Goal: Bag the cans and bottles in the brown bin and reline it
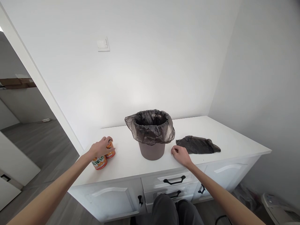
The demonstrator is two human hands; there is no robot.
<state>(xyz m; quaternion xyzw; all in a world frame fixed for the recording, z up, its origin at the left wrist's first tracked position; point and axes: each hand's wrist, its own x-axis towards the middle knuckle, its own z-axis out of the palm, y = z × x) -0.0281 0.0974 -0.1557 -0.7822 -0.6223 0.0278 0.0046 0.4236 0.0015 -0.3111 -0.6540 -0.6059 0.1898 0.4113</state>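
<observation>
On the white counter (126, 167), I see the round brown plastic bin with its translucent black liner (152, 136) at twelve o'clock. My left hand (102, 147), at nine, curls around the rear orange printed can (110, 150); my right hand (181, 155), at four, rests loosely clenched.

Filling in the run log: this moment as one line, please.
left hand: at rear can; right hand: curled, on cabinet; bin: lined; loose bag: beside

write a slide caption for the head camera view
Left hand on an orange can, right hand resting beside a bin lined with a dark bag.
</observation>
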